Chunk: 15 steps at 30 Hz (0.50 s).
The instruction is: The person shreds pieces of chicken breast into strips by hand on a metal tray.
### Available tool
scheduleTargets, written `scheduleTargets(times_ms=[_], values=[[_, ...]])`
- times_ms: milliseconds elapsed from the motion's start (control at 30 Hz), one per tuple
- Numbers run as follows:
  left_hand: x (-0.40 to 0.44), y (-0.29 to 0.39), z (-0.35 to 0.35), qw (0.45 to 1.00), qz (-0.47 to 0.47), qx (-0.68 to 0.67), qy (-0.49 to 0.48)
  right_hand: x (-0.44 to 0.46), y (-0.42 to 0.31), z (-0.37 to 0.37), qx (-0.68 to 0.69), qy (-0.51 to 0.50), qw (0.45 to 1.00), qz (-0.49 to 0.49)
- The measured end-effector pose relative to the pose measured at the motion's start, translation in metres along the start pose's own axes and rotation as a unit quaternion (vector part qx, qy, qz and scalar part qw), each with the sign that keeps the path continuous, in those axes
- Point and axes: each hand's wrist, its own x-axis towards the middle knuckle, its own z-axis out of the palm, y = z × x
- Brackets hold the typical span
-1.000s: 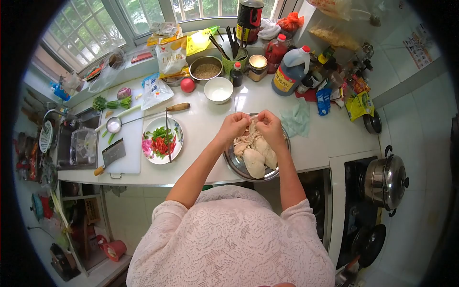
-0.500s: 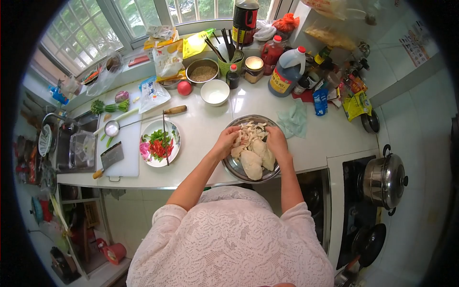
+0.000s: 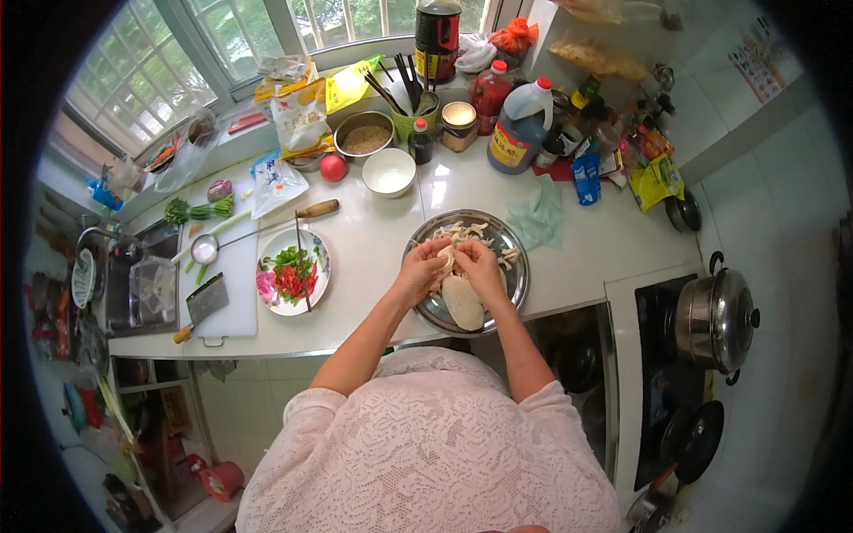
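A round steel plate (image 3: 517, 286) sits near the counter's front edge, holding shredded chicken (image 3: 462, 233) toward the back and a pale, whole chicken breast piece (image 3: 464, 305) at the front. Over its middle, my left hand (image 3: 421, 270) and my right hand (image 3: 482, 272) come close together, fingers pinched on a piece of chicken (image 3: 446, 259) between them. Both hands partly hide the meat underneath. To their left, a flowered plate (image 3: 268, 250) bears cut green and red peppers, with chopsticks (image 3: 304, 266) laid across it.
Further left, a cleaver (image 3: 208, 300) and a ladle (image 3: 205, 248) lie on a white cutting board (image 3: 238, 318). A white bowl (image 3: 388, 173), bottles and a large jug (image 3: 520, 133) line the back. A light-green cloth (image 3: 538, 218) touches the plate area; a pot (image 3: 715, 322) stands right.
My hands have come together from the sides of the steel plate to its middle. My right hand moved left, and shreds now show at the plate's right. The view shifted slightly.
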Motion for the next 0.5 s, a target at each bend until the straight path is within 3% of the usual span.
scheduleTargets(times_ms=[100, 200, 300, 367, 500], values=[[-0.006, 0.001, -0.002, 0.999, -0.038, 0.024, 0.031, -0.003, 0.003, 0.002, 0.001, -0.021, 1.0, -0.005], [-0.012, 0.003, -0.006, 0.99, -0.063, 0.122, 0.014, -0.003, 0.017, 0.005, -0.082, -0.012, 0.996, -0.028], [-0.018, 0.006, -0.004, 0.984, -0.035, 0.173, 0.029, -0.006, 0.013, 0.007, -0.077, -0.005, 0.996, -0.037], [-0.022, 0.017, -0.002, 0.979, 0.01, 0.204, -0.016, -0.006, 0.007, 0.007, -0.054, -0.004, 0.998, -0.042], [-0.025, 0.024, -0.009, 0.977, -0.005, 0.214, -0.021, -0.006, -0.01, 0.01, -0.005, -0.034, 0.999, -0.03]])
